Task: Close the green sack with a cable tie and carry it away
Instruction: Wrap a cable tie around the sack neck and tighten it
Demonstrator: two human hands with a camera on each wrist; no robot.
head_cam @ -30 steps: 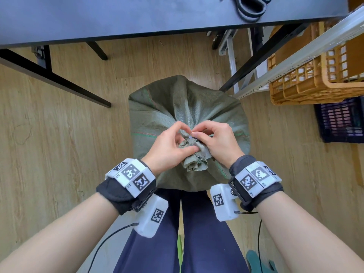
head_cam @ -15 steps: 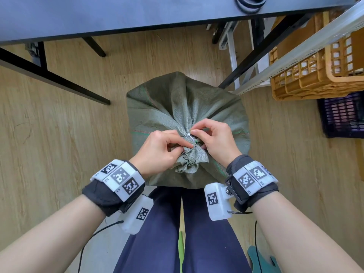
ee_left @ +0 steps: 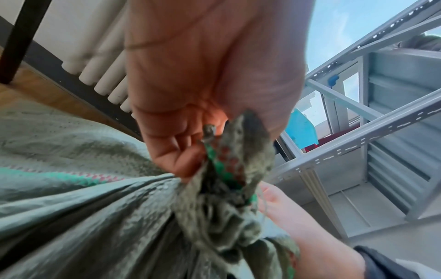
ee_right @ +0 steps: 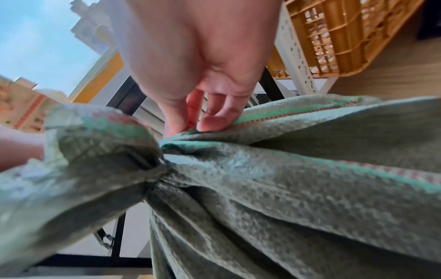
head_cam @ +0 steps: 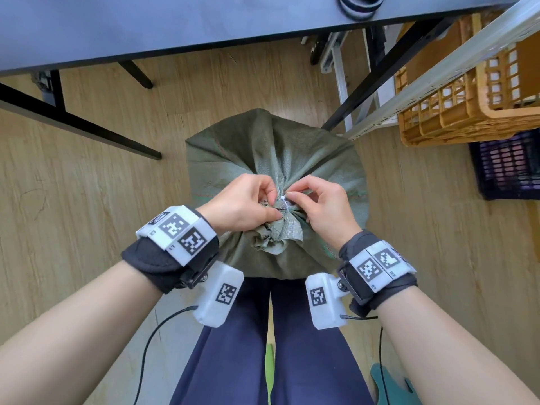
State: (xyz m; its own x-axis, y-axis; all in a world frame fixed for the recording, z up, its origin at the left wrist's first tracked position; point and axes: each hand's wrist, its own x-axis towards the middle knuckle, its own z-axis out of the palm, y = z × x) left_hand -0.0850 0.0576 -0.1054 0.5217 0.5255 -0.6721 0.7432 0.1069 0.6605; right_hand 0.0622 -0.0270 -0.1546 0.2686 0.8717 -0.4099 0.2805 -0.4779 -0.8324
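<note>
Green woven sack (head_cam: 274, 159) standing on the wooden floor (head_cam: 87, 200) between the person's knees, mouth gathered into a bunched neck (head_cam: 276, 229). Left hand (head_cam: 245, 206) curled round that neck, fingers buried in the folds; from the left wrist view, the palm (ee_left: 203, 75) fills the upper frame and the fingertips vanish behind crumpled fabric. Right hand (head_cam: 324, 206) pinching with thumb and forefinger at a small white cable tie (head_cam: 284, 200) — only a short pale sliver visible, the rest of the loop hidden in the pleats. From the right wrist view, fingertips (ee_right: 214, 122) pressed into a fold just above the cinched waist; tie itself not made out there, blur too heavy. Dark tabletop (head_cam: 175, 21) cut off at the top edge, with a black object (head_cam: 361, 5) only partly in frame. Orange plastic crate (head_cam: 467, 95) and a dark crate (head_cam: 508, 165) to the right, both clipped by the frame.
</note>
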